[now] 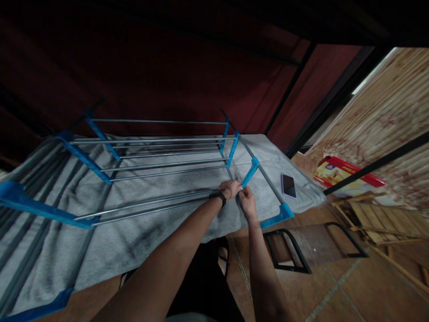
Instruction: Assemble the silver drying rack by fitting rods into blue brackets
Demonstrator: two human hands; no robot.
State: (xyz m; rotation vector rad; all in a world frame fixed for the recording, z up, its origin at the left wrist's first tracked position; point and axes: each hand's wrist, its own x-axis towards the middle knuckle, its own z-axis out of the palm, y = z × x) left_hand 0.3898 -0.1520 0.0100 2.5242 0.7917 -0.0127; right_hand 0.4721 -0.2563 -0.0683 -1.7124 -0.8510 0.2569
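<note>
A rack of thin metal rods and blue plastic brackets lies on a bed-like surface. My left hand (230,188), with a dark band at its wrist, is closed around the right end of the nearest metal rods (161,206). Those rods reach across to a blue bracket (63,214) on the left. Close beside it, my right hand (248,201) has its fingers bent in a pinch at the lower end of a blue bracket (250,173). The fingers hide the joint between rod and bracket. A grey tube (271,185) links this bracket to a blue corner piece (278,216).
A grey blanket (187,181) covers the surface under the rack. A phone (288,186) rests to the right. On the tiled floor stand a black-framed stool (301,259), folded wooden furniture (385,219) and a red-yellow box (348,172). Dark posts rise behind.
</note>
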